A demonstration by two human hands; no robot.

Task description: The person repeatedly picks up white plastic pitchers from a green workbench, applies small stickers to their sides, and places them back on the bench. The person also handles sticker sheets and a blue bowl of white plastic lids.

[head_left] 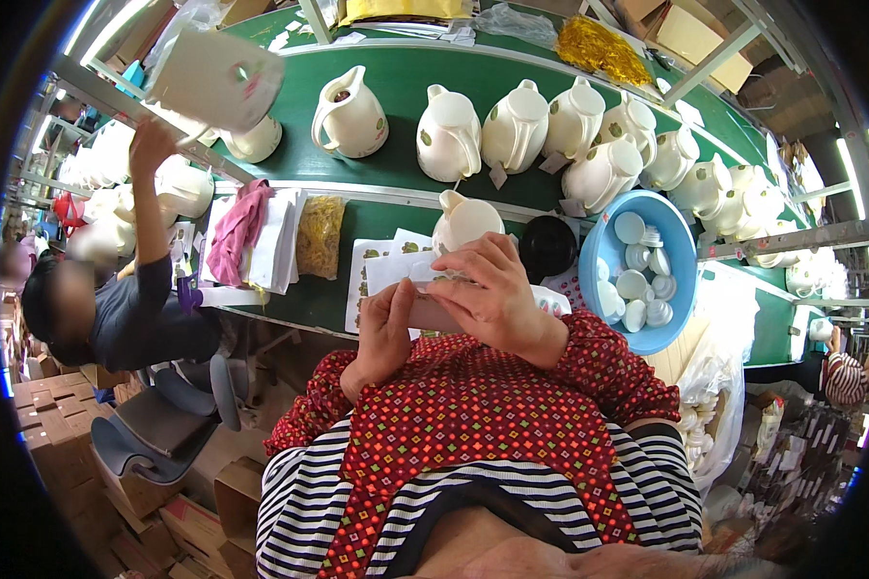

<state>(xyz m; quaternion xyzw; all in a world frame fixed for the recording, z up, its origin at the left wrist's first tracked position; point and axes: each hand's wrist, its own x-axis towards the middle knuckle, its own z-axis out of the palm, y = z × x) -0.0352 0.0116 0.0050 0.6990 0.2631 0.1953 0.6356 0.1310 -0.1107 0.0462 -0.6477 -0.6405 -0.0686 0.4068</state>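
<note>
My left hand and my right hand together hold a white paper sheet close to my chest. The right hand lies over the sheet's top, the left grips it from below. Just beyond the hands a white jug stands at the near edge of the green table. Sheets with small green stickers lie flat under the hands.
A row of white jugs stands on the green conveyor. A blue basin with white lids sits at right, a black lid beside it. At left a co-worker's hand lifts a white box. Pink cloth lies nearby.
</note>
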